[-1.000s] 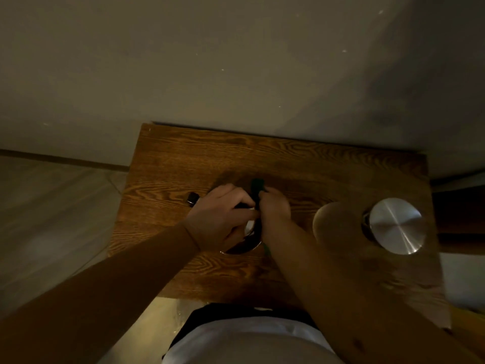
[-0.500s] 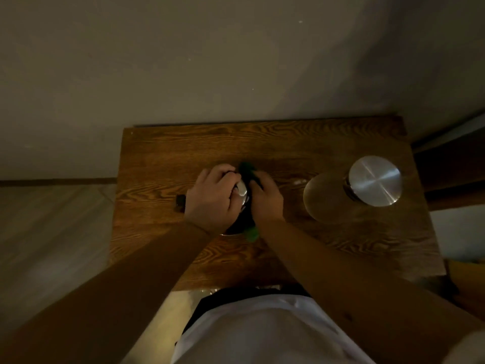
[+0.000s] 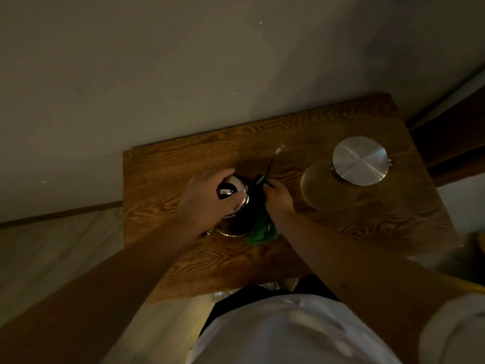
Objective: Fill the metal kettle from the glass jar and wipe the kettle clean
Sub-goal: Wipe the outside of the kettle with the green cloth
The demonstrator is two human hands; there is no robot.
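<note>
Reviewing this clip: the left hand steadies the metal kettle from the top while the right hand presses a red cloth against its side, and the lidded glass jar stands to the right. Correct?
Not quite. The head view shows a green cloth, not red. The rest holds: left hand on top of the metal kettle, right hand pressing the cloth, lidded glass jar at right.

Green cloth [image 3: 262,229] now lower on kettle [image 3: 233,206].
</note>
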